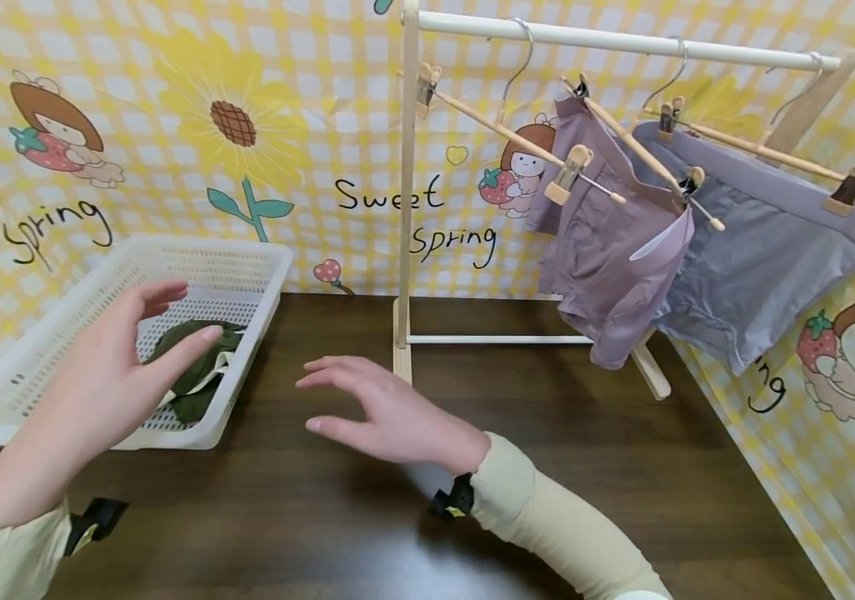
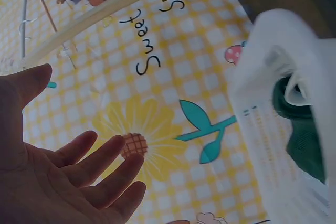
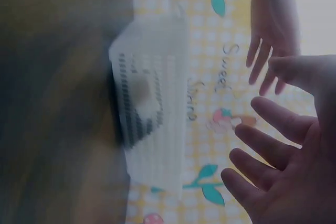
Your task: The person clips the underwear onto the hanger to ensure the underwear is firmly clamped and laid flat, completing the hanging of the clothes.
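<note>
Our left hand [image 1: 108, 367] hovers near a white basket [image 1: 206, 433] holding dark-green cloth [image 1: 193, 407], our right hand [image 1: 378, 412] above the table [image 1: 307, 525], both with digits apart.

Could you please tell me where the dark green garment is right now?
In the head view, the dark green garment lies inside the white basket on the left side, partly hidden behind the left hand.
</note>
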